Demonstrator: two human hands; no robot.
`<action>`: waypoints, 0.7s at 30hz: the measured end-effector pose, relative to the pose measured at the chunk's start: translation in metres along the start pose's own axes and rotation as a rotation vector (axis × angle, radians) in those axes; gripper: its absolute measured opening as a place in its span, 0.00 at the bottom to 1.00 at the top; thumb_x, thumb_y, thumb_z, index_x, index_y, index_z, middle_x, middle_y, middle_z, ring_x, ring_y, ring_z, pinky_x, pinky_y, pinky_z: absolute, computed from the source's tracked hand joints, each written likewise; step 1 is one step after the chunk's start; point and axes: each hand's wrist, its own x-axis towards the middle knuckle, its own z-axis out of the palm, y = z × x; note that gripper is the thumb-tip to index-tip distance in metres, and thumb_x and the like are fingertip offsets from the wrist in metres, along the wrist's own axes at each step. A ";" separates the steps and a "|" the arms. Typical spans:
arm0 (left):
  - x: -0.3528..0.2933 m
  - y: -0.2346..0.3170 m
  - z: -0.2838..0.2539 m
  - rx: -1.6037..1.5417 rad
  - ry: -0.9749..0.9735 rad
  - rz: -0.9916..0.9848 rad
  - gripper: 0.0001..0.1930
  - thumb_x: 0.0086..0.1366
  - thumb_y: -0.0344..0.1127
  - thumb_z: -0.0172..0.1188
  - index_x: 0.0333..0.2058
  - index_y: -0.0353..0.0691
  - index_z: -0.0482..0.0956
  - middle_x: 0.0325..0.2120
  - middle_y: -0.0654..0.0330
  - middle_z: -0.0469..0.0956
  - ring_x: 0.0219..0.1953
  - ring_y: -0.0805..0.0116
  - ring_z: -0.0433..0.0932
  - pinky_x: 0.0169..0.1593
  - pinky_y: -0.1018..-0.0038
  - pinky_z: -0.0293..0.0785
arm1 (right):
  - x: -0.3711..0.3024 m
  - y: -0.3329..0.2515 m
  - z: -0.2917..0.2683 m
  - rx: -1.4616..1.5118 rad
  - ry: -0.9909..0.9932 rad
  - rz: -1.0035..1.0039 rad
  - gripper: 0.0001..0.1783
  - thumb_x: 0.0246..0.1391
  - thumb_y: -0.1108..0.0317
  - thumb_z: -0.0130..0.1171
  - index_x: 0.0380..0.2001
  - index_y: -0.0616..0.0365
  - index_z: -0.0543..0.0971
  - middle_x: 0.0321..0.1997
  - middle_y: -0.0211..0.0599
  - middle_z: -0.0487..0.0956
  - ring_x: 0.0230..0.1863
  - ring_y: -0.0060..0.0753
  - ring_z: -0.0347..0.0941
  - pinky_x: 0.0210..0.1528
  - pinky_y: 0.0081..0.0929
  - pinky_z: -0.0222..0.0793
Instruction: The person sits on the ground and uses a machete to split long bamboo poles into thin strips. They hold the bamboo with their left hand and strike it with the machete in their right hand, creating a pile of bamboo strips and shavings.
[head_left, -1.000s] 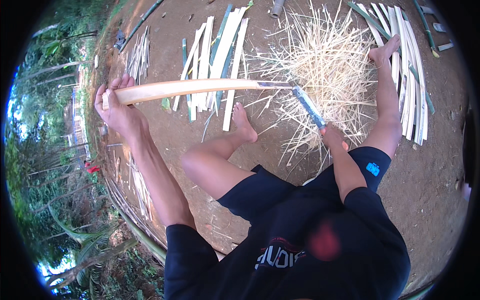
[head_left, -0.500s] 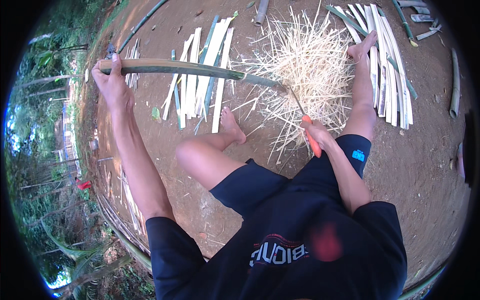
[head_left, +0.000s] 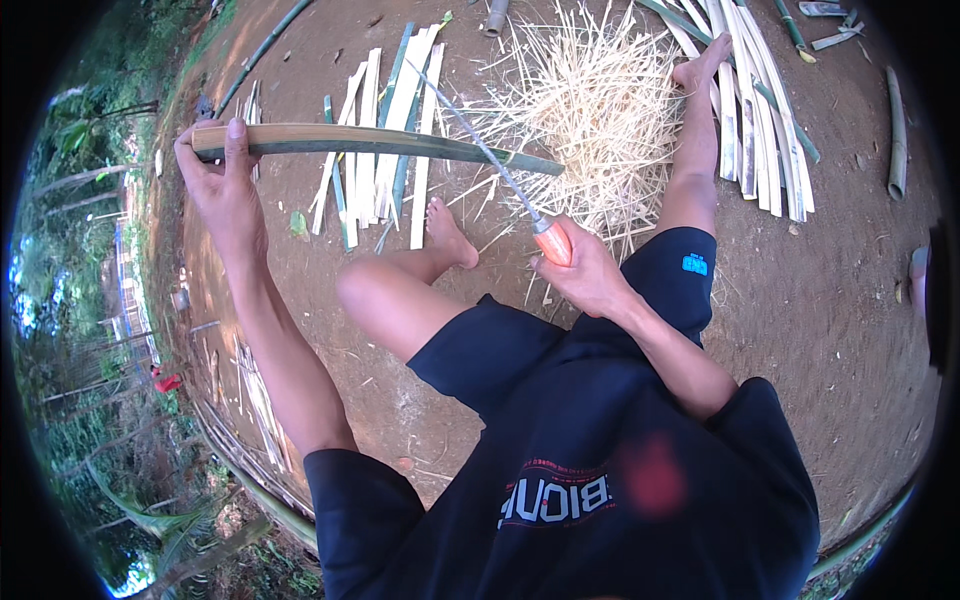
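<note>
My left hand [head_left: 222, 175], out at the far left, is closed on one end of a long split bamboo strip [head_left: 350, 140], thumb on top. The strip is pale on its upper side and green below. It stretches rightward, its far end over the edge of a heap of bamboo shavings [head_left: 610, 110]. In front of my body, my right hand [head_left: 592, 280] grips the orange handle of a long, narrow knife [head_left: 480, 145]. Its blade points up and to the left, crossing the strip in view; whether it touches the strip, I cannot tell.
Pale and green bamboo slats [head_left: 400, 110] lie beyond my bent left leg. More slats [head_left: 765, 120] lie beside my right foot [head_left: 705, 62]. A bamboo pole piece [head_left: 897, 135] is on the soil at far right. Greenery lines the left.
The knife has swung from the strip's far end back toward me, its blade now pointing up-left instead of resting near the shavings. My left hand still holds the strip.
</note>
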 end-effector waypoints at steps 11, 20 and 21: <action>-0.039 0.018 -0.009 0.053 -0.020 0.027 0.14 0.67 0.36 0.61 0.45 0.39 0.67 0.37 0.61 0.70 0.37 0.75 0.72 0.40 0.74 0.76 | 0.007 -0.040 0.025 -0.101 -0.013 -0.015 0.14 0.49 0.64 0.60 0.35 0.61 0.73 0.23 0.53 0.78 0.29 0.59 0.77 0.32 0.45 0.72; -0.045 -0.004 -0.028 0.005 0.045 -0.065 0.17 0.66 0.32 0.61 0.48 0.38 0.64 0.38 0.59 0.72 0.37 0.71 0.76 0.44 0.69 0.80 | 0.001 0.004 0.015 -0.204 -0.080 0.089 0.14 0.49 0.66 0.60 0.37 0.62 0.75 0.24 0.52 0.78 0.28 0.53 0.79 0.34 0.44 0.73; -0.043 -0.008 -0.030 -0.007 0.031 -0.066 0.16 0.66 0.32 0.61 0.48 0.38 0.65 0.38 0.59 0.72 0.38 0.71 0.76 0.44 0.69 0.81 | 0.004 0.015 0.016 -0.215 -0.052 0.067 0.13 0.50 0.66 0.59 0.36 0.63 0.76 0.25 0.53 0.79 0.28 0.53 0.79 0.35 0.45 0.72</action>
